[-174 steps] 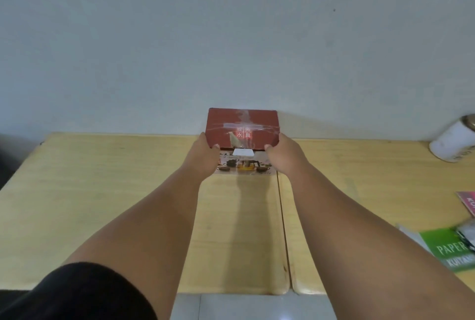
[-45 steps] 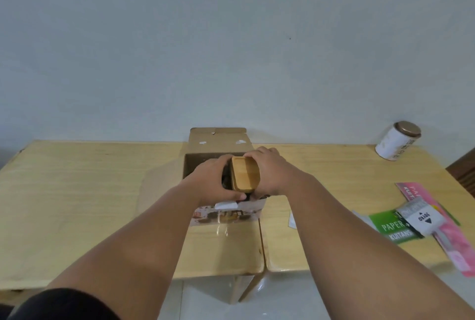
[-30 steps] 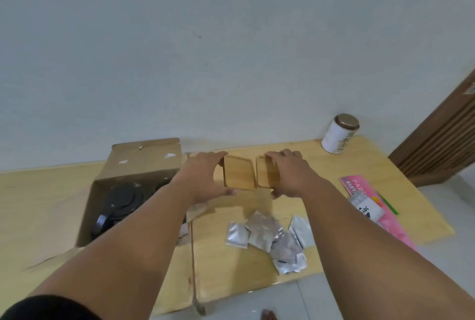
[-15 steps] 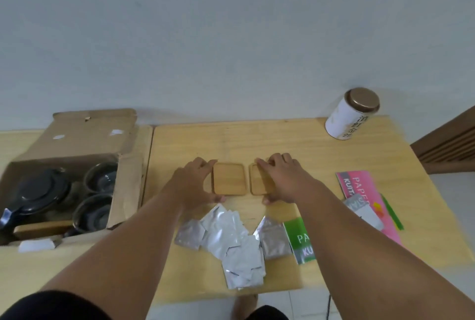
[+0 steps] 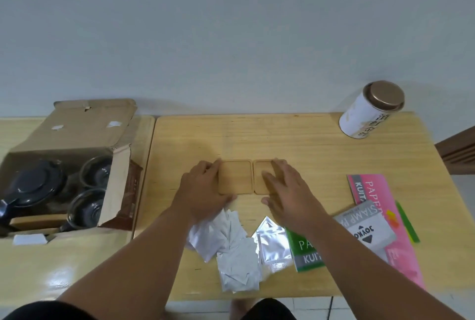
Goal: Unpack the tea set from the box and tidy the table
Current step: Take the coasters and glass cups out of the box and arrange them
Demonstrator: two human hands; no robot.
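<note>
Two small wooden coasters lie side by side in the middle of the right table: the left coaster (image 5: 235, 177) and the right coaster (image 5: 261, 178). My left hand (image 5: 203, 190) rests flat against the left coaster's left edge. My right hand (image 5: 285, 188) lies flat over the right coaster, covering much of it. The open cardboard box (image 5: 77, 129) stands on the left table, holding a dark teapot (image 5: 33, 186), two dark cups (image 5: 96, 172) (image 5: 86, 208) and a wooden piece (image 5: 36, 220).
Several silver foil sachets (image 5: 236, 245) lie near the table's front edge. A green paper pack (image 5: 304, 249), a grey stamp pad pack (image 5: 365, 227) and a pink paper pack (image 5: 372, 191) lie to the right. A white tin with brown lid (image 5: 370, 111) stands back right.
Since the box was opened, both hands took two coasters out and set them flat on the right table. In the last half second the hands barely moved.
</note>
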